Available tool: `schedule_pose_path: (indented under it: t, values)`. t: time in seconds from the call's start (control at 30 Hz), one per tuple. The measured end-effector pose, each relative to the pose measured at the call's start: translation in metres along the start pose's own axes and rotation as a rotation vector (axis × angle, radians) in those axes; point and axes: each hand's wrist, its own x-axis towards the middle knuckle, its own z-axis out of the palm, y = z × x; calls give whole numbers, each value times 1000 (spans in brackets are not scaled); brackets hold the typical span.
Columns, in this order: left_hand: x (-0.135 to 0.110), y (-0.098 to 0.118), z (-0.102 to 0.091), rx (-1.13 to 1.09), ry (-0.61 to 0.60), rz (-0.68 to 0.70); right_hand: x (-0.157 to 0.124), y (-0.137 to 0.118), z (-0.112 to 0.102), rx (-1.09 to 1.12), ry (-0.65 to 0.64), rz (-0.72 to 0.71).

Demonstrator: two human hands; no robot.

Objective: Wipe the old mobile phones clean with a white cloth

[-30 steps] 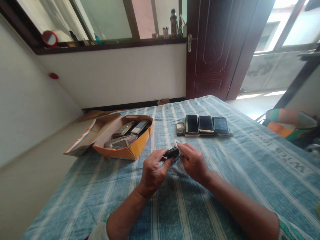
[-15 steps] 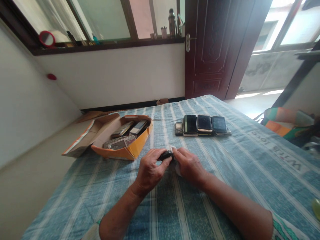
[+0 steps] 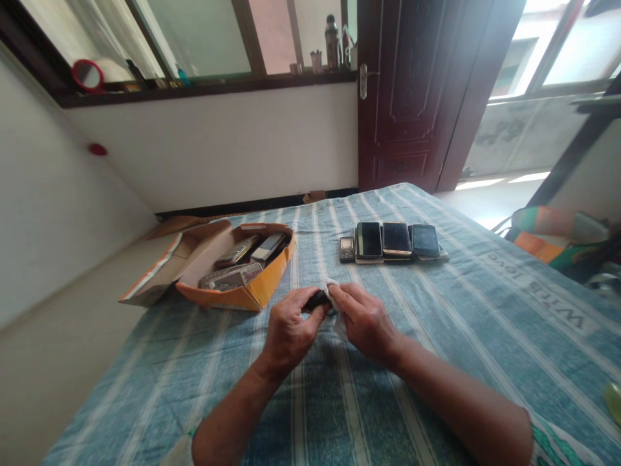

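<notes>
While left hand [image 3: 292, 328] pinches the dark device [image 3: 317, 299] near-right of the orange box [image 3: 272, 278], right hand [image 3: 372, 325], closed on white cloth [image 3: 340, 323], has drawn it over the device's right end. Wiping looks unfinished.

The striped sheet [image 3: 145, 382] bears 1 orange box [image 3: 277, 279] and phones [image 3: 396, 238].

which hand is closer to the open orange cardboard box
Left. The left hand, holding a small black object, is just right of the orange cardboard box; the right hand, holding a white cloth or tissue, is farther right.
</notes>
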Motion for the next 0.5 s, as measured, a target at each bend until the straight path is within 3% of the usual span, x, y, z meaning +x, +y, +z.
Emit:
schedule_pose_path:
  t: [0.27,0.5]
  values:
    - [-1,-4,3,-54,36,-69,-4,7,-1,-209,-141,29]
    - [10,-3,-11,-30,-96,-123,-5,11,-3,-369,-351,139]
